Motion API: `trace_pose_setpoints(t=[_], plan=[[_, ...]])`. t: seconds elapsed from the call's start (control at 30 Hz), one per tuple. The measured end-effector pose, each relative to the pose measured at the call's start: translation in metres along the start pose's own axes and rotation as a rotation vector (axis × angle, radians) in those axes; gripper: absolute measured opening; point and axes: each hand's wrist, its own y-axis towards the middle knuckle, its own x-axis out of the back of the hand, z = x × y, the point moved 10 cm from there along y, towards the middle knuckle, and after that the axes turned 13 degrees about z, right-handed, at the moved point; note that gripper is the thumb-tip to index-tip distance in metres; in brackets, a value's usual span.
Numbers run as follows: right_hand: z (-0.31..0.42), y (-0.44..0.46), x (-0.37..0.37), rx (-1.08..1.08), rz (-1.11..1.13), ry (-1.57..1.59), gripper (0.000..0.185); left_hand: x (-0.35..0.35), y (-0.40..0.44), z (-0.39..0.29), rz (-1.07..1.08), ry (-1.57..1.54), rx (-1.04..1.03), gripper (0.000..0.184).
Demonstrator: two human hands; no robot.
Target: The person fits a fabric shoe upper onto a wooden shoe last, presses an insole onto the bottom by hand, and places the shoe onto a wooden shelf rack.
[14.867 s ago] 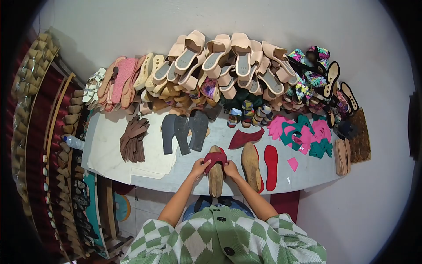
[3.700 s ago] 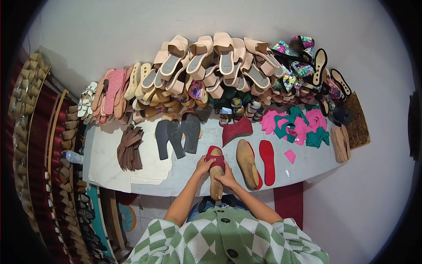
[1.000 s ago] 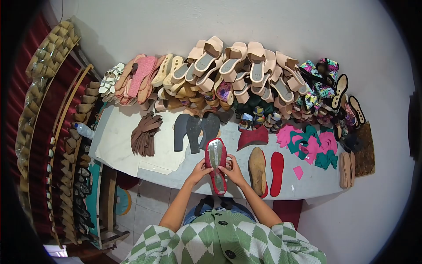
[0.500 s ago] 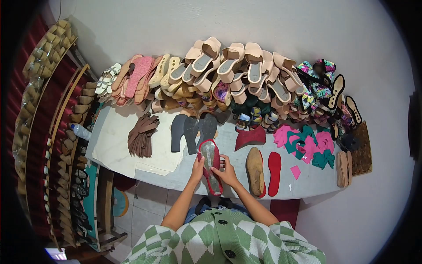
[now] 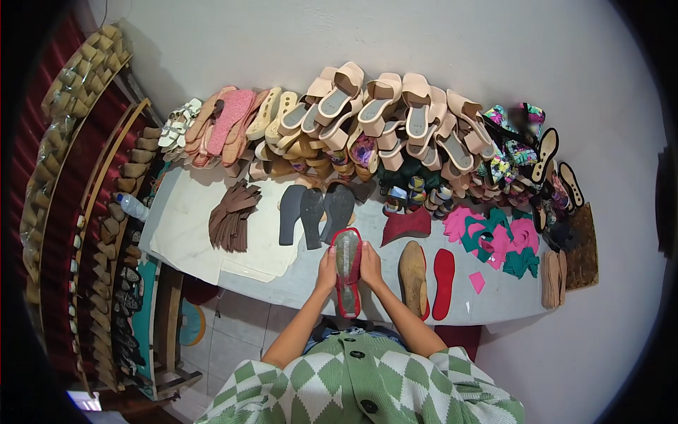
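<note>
Between my two hands is a red shoe (image 5: 348,260), its greyish underside facing me and a red rim folded around the edge. My left hand (image 5: 327,271) grips its left side, and my right hand (image 5: 370,266) is closed along the right side. It hangs lengthwise over the table's front edge, toe end away from me. To the right lie a tan shoe last (image 5: 412,275) with red material under it and a flat red insole (image 5: 443,283). Beyond the shoe are dark grey soles (image 5: 311,218) and a red wedge piece (image 5: 406,226).
Finished beige heeled sandals (image 5: 381,106) are piled along the wall. Brown strips (image 5: 234,215) lie on a white sheet (image 5: 176,233) at left; pink and green cut pieces (image 5: 494,237) lie at right. A rack of shoe lasts (image 5: 106,247) stands on the left.
My right hand has moved from the shoe's underside to its right edge, and the thumbs no longer press across the middle. The shoe is now held more upright in view.
</note>
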Motion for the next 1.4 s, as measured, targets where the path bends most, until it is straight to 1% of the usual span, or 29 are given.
trace_pose_setpoints(t=[0.07, 0.17, 0.2, 0.3, 0.4, 0.5, 0.6, 0.7, 0.8, 1.0, 1.07, 1.17, 1.27, 1.4], plan=[[-0.002, -0.001, 0.0, 0.033, -0.118, -0.143, 0.041, -0.001, 0.001, -0.007, -0.063, 0.071, -0.041, 0.04], [0.018, -0.011, 0.001, 0.047, -0.228, -0.138, 0.04, 0.002, -0.002, -0.011, -0.138, 0.195, 0.018, 0.038], [0.022, -0.011, -0.001, 0.055, -0.217, -0.152, 0.039, 0.004, -0.005, -0.017, -0.186, 0.211, -0.014, 0.036], [0.028, -0.009, -0.006, 0.076, -0.186, -0.171, 0.037, 0.01, -0.013, -0.018, -0.24, 0.22, -0.008, 0.036], [0.03, -0.008, -0.011, 0.093, -0.153, -0.146, 0.036, 0.017, -0.016, -0.004, -0.232, 0.085, -0.013, 0.04], [0.033, -0.009, -0.018, 0.12, -0.12, -0.113, 0.035, 0.03, -0.019, 0.009, -0.304, 0.075, -0.068, 0.045], [0.037, -0.007, -0.022, 0.156, -0.115, -0.078, 0.035, 0.037, -0.015, 0.037, -0.174, -0.067, 0.169, 0.048], [0.037, -0.003, -0.026, 0.163, -0.101, -0.071, 0.036, 0.038, -0.016, 0.017, -0.263, -0.041, 0.029, 0.048], [0.036, -0.002, -0.028, 0.159, -0.095, -0.091, 0.035, 0.033, -0.015, -0.006, -0.292, 0.058, -0.05, 0.045], [0.026, 0.003, -0.024, 0.145, -0.111, -0.105, 0.033, 0.032, -0.009, -0.006, -0.346, 0.251, 0.005, 0.041], [0.021, 0.004, -0.023, 0.149, -0.108, -0.132, 0.032, 0.031, -0.009, -0.005, -0.35, 0.23, -0.023, 0.041], [0.029, -0.006, -0.017, 0.086, -0.158, 0.005, 0.028, 0.029, -0.013, -0.007, -0.346, 0.193, -0.016, 0.041], [0.022, -0.004, -0.018, 0.075, -0.169, 0.008, 0.027, 0.029, -0.018, -0.015, -0.351, 0.198, -0.028, 0.042], [0.0, 0.014, -0.021, 0.045, -0.021, 0.049, 0.032, 0.033, -0.021, -0.015, -0.35, 0.16, -0.067, 0.045]])
